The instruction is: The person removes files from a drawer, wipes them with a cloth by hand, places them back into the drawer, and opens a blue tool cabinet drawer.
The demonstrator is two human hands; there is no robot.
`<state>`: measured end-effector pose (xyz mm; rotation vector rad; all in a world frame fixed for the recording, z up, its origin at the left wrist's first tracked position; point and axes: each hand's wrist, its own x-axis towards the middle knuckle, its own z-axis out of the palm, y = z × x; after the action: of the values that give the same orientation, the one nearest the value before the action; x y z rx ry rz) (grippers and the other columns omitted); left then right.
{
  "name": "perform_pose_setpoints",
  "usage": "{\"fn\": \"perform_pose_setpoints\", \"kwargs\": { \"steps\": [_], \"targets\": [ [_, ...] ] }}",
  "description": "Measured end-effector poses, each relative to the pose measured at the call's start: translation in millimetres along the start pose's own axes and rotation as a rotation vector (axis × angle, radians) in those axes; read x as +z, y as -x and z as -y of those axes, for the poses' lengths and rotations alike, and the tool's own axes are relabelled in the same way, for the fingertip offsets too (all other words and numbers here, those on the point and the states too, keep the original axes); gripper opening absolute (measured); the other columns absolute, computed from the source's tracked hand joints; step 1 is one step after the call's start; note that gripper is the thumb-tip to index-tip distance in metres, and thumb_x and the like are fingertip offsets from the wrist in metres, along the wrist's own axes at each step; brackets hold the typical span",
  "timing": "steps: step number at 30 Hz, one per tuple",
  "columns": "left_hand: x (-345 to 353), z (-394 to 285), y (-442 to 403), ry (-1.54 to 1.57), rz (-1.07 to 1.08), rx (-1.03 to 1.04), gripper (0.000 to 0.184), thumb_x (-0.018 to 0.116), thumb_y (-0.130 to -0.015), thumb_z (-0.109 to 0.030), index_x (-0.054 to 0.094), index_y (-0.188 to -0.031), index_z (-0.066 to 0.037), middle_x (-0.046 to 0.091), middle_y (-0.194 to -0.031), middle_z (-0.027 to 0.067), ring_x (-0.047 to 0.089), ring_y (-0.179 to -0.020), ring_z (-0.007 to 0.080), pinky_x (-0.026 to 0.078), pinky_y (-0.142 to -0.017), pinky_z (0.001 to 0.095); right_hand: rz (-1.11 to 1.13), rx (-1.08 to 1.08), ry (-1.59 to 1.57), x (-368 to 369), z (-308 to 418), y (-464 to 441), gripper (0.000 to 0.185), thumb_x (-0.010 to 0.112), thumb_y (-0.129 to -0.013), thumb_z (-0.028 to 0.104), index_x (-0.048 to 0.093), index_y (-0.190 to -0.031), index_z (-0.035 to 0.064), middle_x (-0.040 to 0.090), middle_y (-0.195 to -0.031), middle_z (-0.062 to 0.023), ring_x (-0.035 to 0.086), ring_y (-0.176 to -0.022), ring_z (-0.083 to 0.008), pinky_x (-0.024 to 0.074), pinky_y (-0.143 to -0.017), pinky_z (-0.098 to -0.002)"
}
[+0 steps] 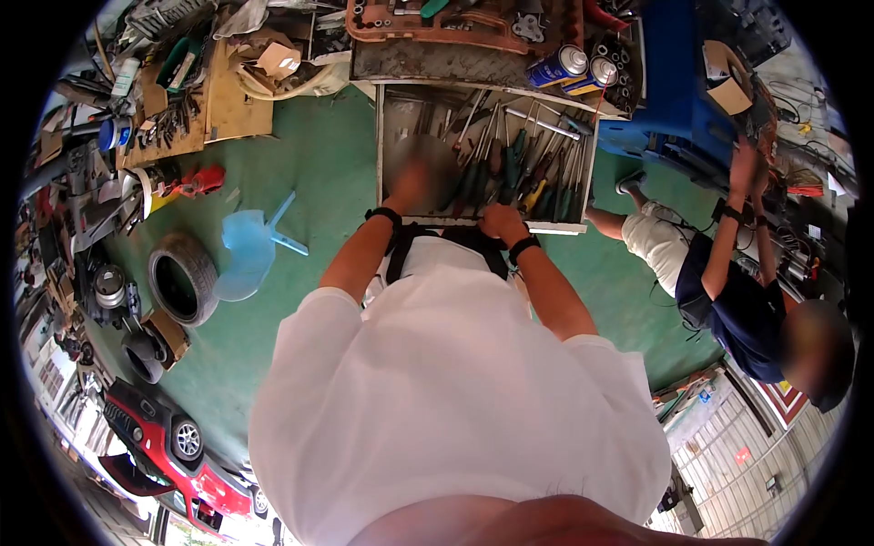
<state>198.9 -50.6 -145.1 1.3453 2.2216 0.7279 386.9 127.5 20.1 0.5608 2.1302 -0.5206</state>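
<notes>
Over the green floor (309, 173), the drawer (566, 227) holds screwdrivers (511, 173) right of centre, handles towards its near edge, shafts pointing away. Our right hand (502, 221), curled on that edge, is nearer; our left hand (417, 180), over the left side, is blurred: we cannot tell its grip.

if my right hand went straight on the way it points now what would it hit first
Likely the dark screwdriver handles just past the drawer's front edge, where your right hand is; its height over them is unclear.
</notes>
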Motion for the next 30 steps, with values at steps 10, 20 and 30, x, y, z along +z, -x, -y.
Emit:
{"fn": "perform_pose_setpoints", "kwargs": {
  "steps": [10, 20, 30],
  "targets": [
    [-22, -52, -12, -0.014, -0.025, -0.003, 0.036, 0.059, -0.091, -0.021, 0.058, -0.122, -0.002, 0.06, -0.112, 0.0196, 0.059, -0.101, 0.033, 0.047, -0.09, 0.0432, -0.077, -0.118, -0.063, 15, -16, 2, 0.042, 0.056, -0.09, 0.039, 0.066, -0.109, 0.0031, 0.068, -0.1, -0.0226, 0.066, -0.09, -0.0423, 0.0538, -0.08, -0.0494],
    [-99, -8, 14, -0.029, -0.103, -0.213, 0.028, 0.062, -0.087, -0.018, 0.054, -0.111, -0.005, 0.063, -0.094, 0.0181, 0.061, -0.084, 0.0368, 0.048, -0.073, 0.0479, -0.194, 0.182, -0.224, 12, -33, 38, 0.043, 0.053, -0.092, 0.042, 0.057, -0.113, 0.0045, 0.069, -0.097, -0.022, 0.066, -0.091, -0.042, 0.0535, -0.079, -0.0519],
    [-177, -24, 22, 0.245, -0.018, -0.62, 0.034, 0.067, -0.084, -0.016, 0.052, -0.111, -0.004, 0.061, -0.104, 0.0171, 0.059, -0.1, 0.0369, 0.047, -0.085, 0.0462, -0.254, 0.067, -0.315, 2, -63, 10, 0.043, 0.056, -0.091, 0.043, 0.061, -0.103, 0.002, 0.067, -0.097, -0.0242, 0.064, -0.096, -0.0417, 0.0516, -0.083, -0.0482]
  ]
}}
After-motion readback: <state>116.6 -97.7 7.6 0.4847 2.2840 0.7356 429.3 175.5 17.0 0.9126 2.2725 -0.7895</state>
